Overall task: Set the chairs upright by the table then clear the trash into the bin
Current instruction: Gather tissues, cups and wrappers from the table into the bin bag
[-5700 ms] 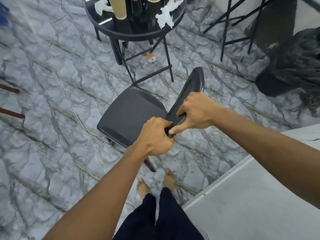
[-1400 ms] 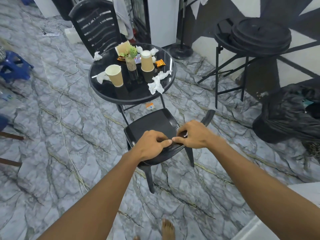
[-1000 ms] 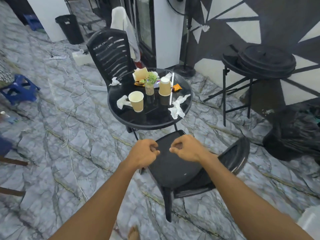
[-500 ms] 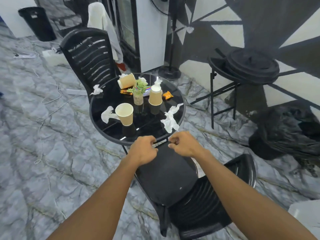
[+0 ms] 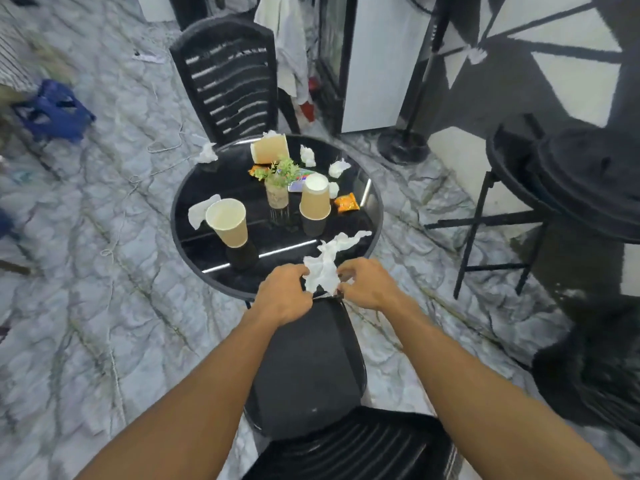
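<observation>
Left hand (image 5: 284, 296) and right hand (image 5: 369, 285) both curled, pinching a crumpled white tissue (image 5: 323, 271) from either side, tissue lay at the near rim of the round black table (image 5: 221, 174), black chair (image 5: 304, 368) stood upright against that rim

Cup (image 5: 227, 221) on table (image 5: 221, 174), chair (image 5: 304, 368) before table

Blue stool (image 5: 55, 112) far left; fan base (image 5: 403, 147) upper right; white cloth (image 5: 287, 46) hanging at top.
</observation>
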`<state>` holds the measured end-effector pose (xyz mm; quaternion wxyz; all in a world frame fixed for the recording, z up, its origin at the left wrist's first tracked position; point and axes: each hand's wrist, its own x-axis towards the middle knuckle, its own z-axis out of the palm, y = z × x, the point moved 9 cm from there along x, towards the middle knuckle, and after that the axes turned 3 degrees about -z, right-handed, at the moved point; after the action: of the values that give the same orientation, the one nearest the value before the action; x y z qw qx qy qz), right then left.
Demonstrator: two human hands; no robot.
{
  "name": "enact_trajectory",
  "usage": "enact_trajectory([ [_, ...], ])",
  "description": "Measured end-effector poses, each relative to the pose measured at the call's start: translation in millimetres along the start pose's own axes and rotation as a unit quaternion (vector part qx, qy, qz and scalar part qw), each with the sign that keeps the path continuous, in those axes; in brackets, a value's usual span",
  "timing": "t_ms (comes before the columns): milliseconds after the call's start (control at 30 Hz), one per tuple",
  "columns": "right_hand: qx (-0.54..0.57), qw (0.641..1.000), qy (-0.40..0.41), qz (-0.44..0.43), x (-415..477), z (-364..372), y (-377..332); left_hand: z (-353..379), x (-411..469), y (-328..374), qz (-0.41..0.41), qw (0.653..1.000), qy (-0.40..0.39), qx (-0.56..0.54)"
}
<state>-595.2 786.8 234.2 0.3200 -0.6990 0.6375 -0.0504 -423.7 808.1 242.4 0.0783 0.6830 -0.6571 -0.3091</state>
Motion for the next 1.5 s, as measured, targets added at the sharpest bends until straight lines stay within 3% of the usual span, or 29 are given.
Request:
enact_trajectory([
  [367,-0.012,0.998,0.017,-0.061,31,-17,3,19,15,16,-0.048,0.998,0.025,-0.017],
  [500,-0.056,0.991,0.02,-0.122,76,-18,3,36,50,21,-0.044,0.999,0.029,0.002],
  [700,-0.167,0.963,-0.071,-0.2,141,18,27,69,90,18,-0.1,0.993,0.047,0.044],
  [1000,0.069,0.992,-0.045,-0.1,167,-24,85,53,86,18,-0.19,0.965,0.159,-0.083],
  [1200,0.167,0.978,-0.012,-0.128,130,-72,93,39,83,90,-0.139,0.963,0.189,-0.131],
  [1333,0.22,0.973,0.01,-0.073,99,-106,144,51,82,150,-0.11,0.967,0.188,-0.131],
  [1500,0.271,0.96,0.072,0.015,36,-157,248,103,84,255,-0.024,0.982,0.126,-0.137],
])
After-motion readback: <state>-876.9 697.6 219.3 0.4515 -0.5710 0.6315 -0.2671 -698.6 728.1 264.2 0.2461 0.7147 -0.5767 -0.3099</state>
